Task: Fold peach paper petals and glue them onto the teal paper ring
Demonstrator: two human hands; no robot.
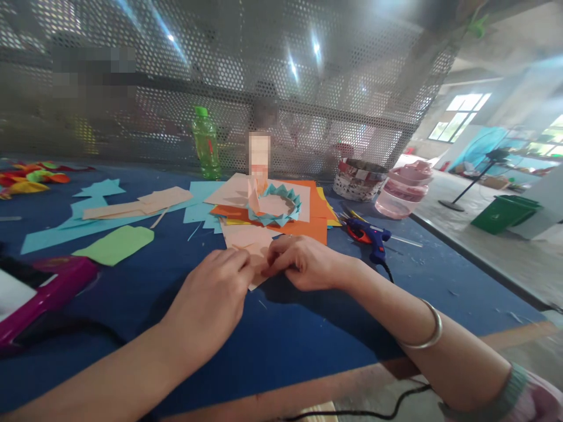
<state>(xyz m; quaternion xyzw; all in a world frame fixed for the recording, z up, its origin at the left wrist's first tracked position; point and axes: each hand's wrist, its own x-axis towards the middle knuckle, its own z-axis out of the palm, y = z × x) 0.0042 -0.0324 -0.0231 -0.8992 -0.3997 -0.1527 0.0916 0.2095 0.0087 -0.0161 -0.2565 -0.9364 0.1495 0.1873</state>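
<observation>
My left hand [215, 293] and my right hand [301, 262] meet over a peach paper piece [251, 240] lying on the blue table [308, 334]. Both pinch its near edge, fingers pressed together. Just beyond stands a teal folded paper ring [276, 205] on a stack of orange paper [314, 225] and peach sheets. A silver bangle [428, 328] circles my right wrist.
A blue glue gun [372, 237] lies right of the paper stack, its cord running off the table edge. A green bottle [206, 143], a patterned basket [358, 179] and a pink-lidded jar [402, 190] stand at the back. Teal and green paper scraps [114, 243] lie left; a magenta object [48, 293] is near left.
</observation>
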